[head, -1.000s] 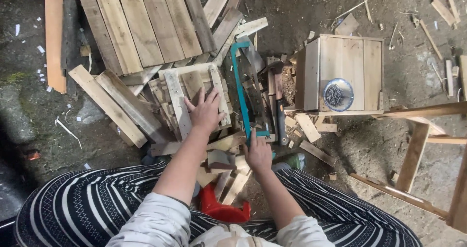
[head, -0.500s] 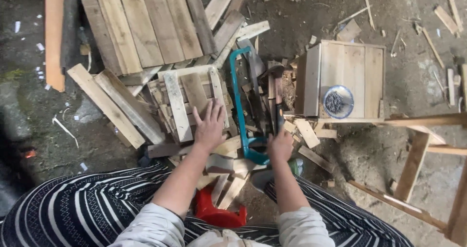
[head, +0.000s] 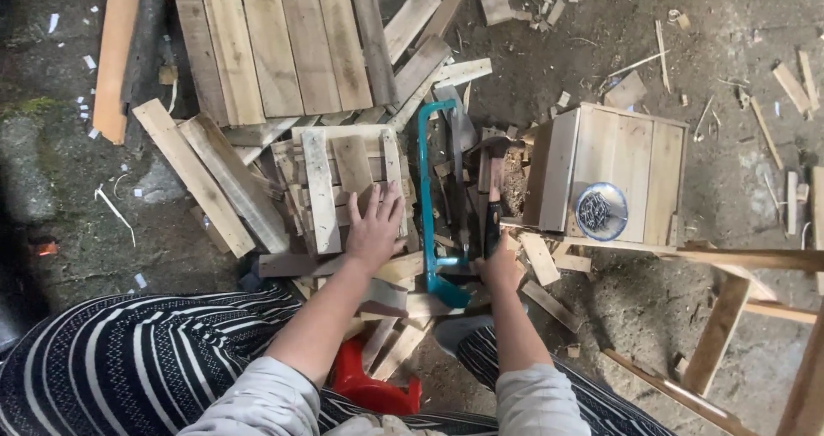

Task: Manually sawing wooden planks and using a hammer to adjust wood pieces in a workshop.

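My left hand [head: 375, 230] lies flat with fingers spread on a pile of short wooden slats [head: 322, 187] on the ground in front of me. To its right a teal hacksaw [head: 427, 187] rests on the pile, its handle toward me. My right hand [head: 500, 269] is closed around the dark handle of a hammer [head: 492, 208], just right of the saw. The hammer's head points away from me, beside a wooden box [head: 627, 153].
A round blue-rimmed tin of nails [head: 601, 211] sits on the box. Long pallet boards [head: 275, 41] lie at the top, offcuts are scattered over the dirt floor, and a wooden frame [head: 730, 316] stands at the right. A red stool [head: 373, 389] is under me.
My right hand left the hacksaw's handle and shifted right onto the hammer handle. My left hand slid a little toward me on the slats.
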